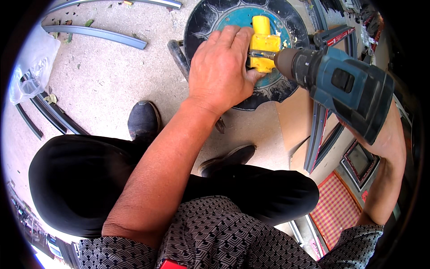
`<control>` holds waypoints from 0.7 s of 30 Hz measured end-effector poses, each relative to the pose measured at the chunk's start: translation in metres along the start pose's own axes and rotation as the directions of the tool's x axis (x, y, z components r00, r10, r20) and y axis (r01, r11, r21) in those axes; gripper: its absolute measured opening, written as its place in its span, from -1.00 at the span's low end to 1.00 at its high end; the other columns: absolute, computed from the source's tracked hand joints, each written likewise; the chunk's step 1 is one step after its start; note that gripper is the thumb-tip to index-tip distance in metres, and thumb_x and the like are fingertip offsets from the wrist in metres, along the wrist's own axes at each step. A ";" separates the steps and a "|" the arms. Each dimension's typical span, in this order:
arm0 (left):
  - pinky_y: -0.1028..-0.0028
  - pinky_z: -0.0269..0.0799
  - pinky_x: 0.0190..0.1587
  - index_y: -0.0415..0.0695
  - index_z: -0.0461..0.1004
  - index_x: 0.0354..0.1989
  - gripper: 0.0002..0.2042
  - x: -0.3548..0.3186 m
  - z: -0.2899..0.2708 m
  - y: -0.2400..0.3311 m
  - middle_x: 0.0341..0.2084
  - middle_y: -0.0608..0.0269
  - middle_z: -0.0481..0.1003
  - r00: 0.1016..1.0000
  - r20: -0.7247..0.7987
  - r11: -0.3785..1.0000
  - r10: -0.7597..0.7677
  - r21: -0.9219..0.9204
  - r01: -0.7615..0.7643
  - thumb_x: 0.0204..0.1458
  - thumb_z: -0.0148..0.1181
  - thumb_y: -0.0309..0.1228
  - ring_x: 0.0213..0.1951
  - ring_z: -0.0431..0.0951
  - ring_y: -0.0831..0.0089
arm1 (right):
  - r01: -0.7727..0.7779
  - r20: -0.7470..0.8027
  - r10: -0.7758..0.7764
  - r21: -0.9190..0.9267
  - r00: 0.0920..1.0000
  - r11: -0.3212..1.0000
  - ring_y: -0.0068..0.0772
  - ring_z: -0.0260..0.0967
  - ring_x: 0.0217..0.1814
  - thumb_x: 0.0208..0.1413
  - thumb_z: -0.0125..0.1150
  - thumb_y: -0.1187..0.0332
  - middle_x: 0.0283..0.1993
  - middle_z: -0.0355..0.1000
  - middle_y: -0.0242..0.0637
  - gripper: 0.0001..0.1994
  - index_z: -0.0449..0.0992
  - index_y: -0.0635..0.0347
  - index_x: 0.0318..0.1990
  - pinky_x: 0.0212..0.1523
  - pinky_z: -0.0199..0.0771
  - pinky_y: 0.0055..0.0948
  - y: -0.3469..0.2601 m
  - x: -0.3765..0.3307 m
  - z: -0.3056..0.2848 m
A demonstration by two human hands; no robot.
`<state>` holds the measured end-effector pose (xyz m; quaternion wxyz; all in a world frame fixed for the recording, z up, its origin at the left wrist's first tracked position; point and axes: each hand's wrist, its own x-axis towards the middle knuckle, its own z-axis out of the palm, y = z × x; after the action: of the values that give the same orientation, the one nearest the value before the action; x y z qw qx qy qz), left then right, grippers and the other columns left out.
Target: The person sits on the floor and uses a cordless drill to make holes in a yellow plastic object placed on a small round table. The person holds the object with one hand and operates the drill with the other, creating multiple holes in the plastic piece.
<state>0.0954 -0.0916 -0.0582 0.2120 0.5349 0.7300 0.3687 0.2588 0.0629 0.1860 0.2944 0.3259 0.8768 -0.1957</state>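
My left hand [221, 67] is closed round the left side of a yellow blocky piece [265, 43] with a round stub at its far end. The piece rests on a round stool [204, 22] with a scuffed black rim and a teal middle. From the right, my right hand [380, 140] holds a blue-and-black power drill [347, 83], its fingers mostly hidden beneath the tool's body. The drill lies level, pointing left. Its metal bit [264, 54] reaches across the yellow piece toward my left fingers; whether the tip touches anything is hidden. Pale shavings dot the stool top.
Curved grey profile strips [96, 36] lie on the floor at left, near a clear plastic bag [33, 65]. Dark frame profiles [316, 139] and a brown board [293, 119] stand right of the stool. A checked red cloth [336, 206] and a small frame [359, 160] sit lower right.
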 end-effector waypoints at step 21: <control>0.20 0.59 0.21 -0.10 0.54 0.29 -0.22 0.004 -0.002 0.004 0.17 0.11 0.56 1.000 -0.001 1.000 0.008 -0.015 -0.008 -0.17 0.73 -0.24 0.17 0.61 0.05 | 0.114 -0.205 -0.076 0.181 0.976 0.977 -0.19 0.70 0.16 0.08 0.62 0.53 0.17 0.69 -0.17 -0.52 0.70 0.15 0.19 0.21 0.71 -0.18 0.054 -0.062 0.012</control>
<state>0.0953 -0.0879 -0.0539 0.2140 0.5360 0.7252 0.3755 0.3391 0.0668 0.2084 0.1638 0.3279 0.8934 -0.2598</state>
